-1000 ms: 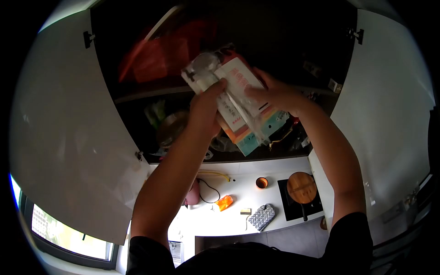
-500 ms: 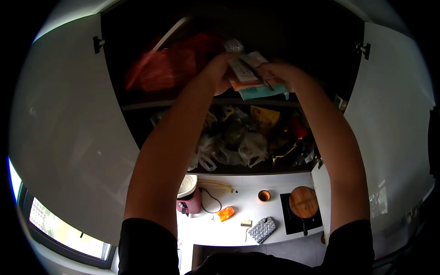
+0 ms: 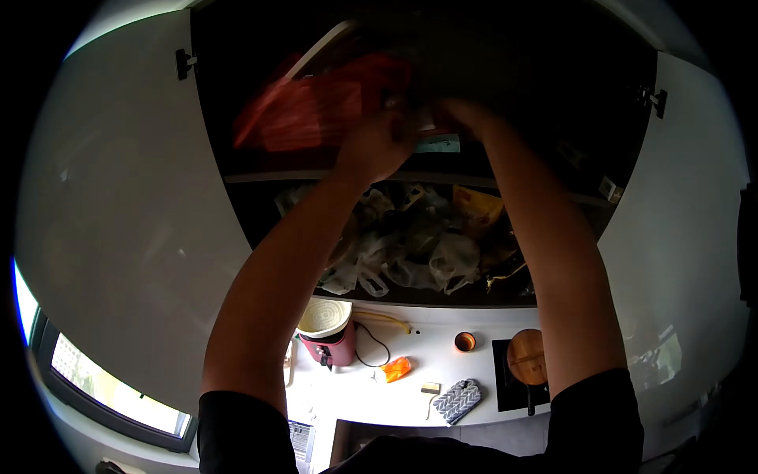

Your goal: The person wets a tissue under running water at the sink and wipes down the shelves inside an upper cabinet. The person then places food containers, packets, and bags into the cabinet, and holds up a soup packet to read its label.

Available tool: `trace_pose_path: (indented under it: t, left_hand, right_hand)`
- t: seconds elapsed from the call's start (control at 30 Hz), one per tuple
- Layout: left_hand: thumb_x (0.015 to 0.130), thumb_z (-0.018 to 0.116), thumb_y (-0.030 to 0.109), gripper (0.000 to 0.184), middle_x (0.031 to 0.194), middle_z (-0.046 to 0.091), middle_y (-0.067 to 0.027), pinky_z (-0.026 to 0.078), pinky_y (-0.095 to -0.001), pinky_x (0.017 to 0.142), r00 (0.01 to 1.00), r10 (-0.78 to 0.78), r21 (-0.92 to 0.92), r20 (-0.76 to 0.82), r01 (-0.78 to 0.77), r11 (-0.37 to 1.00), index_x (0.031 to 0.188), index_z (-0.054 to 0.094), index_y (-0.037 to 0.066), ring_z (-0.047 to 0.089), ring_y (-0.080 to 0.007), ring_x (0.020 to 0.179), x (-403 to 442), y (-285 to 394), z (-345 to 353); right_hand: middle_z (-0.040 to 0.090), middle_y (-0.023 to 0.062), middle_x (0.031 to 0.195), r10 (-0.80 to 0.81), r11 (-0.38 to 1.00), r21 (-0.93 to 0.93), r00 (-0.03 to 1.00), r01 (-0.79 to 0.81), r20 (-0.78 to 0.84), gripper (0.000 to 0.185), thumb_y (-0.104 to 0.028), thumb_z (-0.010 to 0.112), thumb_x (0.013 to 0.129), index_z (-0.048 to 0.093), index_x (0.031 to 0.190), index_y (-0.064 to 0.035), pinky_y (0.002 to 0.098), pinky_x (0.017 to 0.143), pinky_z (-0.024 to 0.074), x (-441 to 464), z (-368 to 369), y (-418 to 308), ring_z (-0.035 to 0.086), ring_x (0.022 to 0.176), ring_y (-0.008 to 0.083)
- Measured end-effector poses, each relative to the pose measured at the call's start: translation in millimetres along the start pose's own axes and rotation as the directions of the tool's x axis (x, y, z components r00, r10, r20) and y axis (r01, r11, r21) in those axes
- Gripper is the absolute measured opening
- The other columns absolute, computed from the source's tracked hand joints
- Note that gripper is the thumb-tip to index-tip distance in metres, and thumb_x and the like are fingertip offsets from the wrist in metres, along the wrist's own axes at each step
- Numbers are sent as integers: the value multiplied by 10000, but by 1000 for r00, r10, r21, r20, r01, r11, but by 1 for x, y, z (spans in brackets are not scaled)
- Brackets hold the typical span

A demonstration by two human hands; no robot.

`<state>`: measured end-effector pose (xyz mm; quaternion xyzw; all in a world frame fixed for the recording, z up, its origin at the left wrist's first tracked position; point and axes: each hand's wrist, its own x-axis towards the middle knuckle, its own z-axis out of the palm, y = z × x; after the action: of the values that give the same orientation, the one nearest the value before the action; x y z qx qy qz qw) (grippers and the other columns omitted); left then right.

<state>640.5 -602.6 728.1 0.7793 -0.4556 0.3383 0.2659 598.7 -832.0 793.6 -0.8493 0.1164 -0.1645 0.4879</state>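
Both my hands are inside the dark upper shelf of an open wall cupboard. My left hand (image 3: pixel 379 146) is closed, its fingers curled at the left side of a small stack of flat packets. My right hand (image 3: pixel 467 118) reaches to the stack's right side, its fingertips mostly lost in shadow. Of the stack, a teal packet (image 3: pixel 438 144) shows at the bottom, with a pale edge above it. A red plastic bag (image 3: pixel 304 114) lies just left of my left hand, with a white strip (image 3: pixel 320 47) sticking up behind it.
Crumpled plastic bags (image 3: pixel 418 253) and a yellow packet (image 3: pixel 477 207) fill the lower shelf. Cupboard doors (image 3: pixel 118 221) stand open on both sides. On the counter below are a red appliance (image 3: pixel 335 347), an orange packet (image 3: pixel 396 369), an oven mitt (image 3: pixel 458 400) and a wooden-lidded pan (image 3: pixel 527 357).
My hands have carried the packets deeper into the upper shelf, where less of the stack shows. The view has shifted slightly, so the cupboard appears further right.
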Motion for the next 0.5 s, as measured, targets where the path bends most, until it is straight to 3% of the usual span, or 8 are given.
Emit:
trace_pose_path:
  t: [0.07, 0.13, 0.2, 0.23, 0.27, 0.33, 0.43, 0.5]
  left_hand:
    - [868, 674, 383, 594, 1243, 648, -230, 509, -455, 999, 998, -55, -26, -7, 54, 998, 1340, 567, 38, 645, -400, 1122, -1, 7, -6]
    - [836, 753, 423, 724, 1371, 615, -147, 357, -569, 1142, 998, -59, -214, -6, 56, 975, 1453, 503, 139, 549, -322, 1312, 10, -2, 5]
    - [856, 721, 461, 727, 1401, 595, -143, 357, -554, 1142, 987, -128, -65, 93, 134, 989, 1473, 485, 159, 546, -325, 1318, 14, 13, -7]
    - [875, 690, 499, 731, 1432, 576, -139, 357, -540, 1143, 960, -215, 93, 180, 201, 975, 1493, 466, 178, 543, -328, 1323, 16, 21, -12]
    - [875, 690, 499, 731, 1432, 576, -139, 357, -540, 1143, 962, -206, 93, 179, 192, 977, 1493, 466, 178, 543, -328, 1323, 20, 22, -8]
    - [915, 619, 524, 670, 1420, 585, -150, 435, -440, 1088, 960, -223, 235, 169, 180, 955, 1478, 486, 186, 584, -348, 1272, 25, 23, 1]
    - [941, 556, 551, 634, 1399, 602, -158, 423, -444, 1094, 938, -239, 40, 251, 237, 971, 1456, 517, 183, 571, -339, 1292, 39, 6, 12]
    - [936, 530, 568, 640, 1430, 576, -149, 416, -467, 1106, 921, -257, -21, 293, 275, 961, 1457, 517, 198, 549, -346, 1316, 44, 2, 14]
  right_hand:
    - [664, 76, 1219, -52, 999, 10, 996, 52, 69, 394, -355, 615, 957, 648, 1252, -97, 402, 906, 544, 25, -11, 14, 637, 1104, 220]
    - [655, 86, 1232, -105, 994, 24, 986, 102, 128, 396, -296, 627, 964, 612, 1303, -90, 389, 874, 564, 29, -15, 20, 653, 1063, 224]
    - [675, 103, 1193, -110, 986, 121, 991, 118, -71, 439, -159, 688, 914, 590, 1328, -48, 400, 886, 564, 8, -13, 15, 659, 1062, 233]
    - [675, 103, 1193, -110, 985, 123, 991, 119, -78, 439, -159, 688, 914, 590, 1328, -48, 400, 886, 564, 0, -13, 11, 659, 1062, 233]
    - [674, 106, 1196, -114, 992, 38, 991, 117, -73, 448, -147, 699, 905, 594, 1328, -42, 404, 890, 563, -3, -15, 9, 663, 1057, 231]
    - [674, 109, 1200, -115, 993, -44, 991, 112, -71, 457, -134, 709, 896, 598, 1329, -35, 409, 895, 561, -8, -14, 7, 666, 1051, 230]
    - [674, 131, 1215, -105, 994, -19, 994, 105, -8, 367, -228, 717, 919, 669, 1238, -53, 392, 899, 548, 9, -11, 17, 657, 1056, 221]
    - [672, 144, 1220, -52, 987, -153, 996, 42, -66, 388, -269, 707, 934, 666, 1249, -47, 396, 924, 534, 29, -10, 21, 657, 1065, 236]
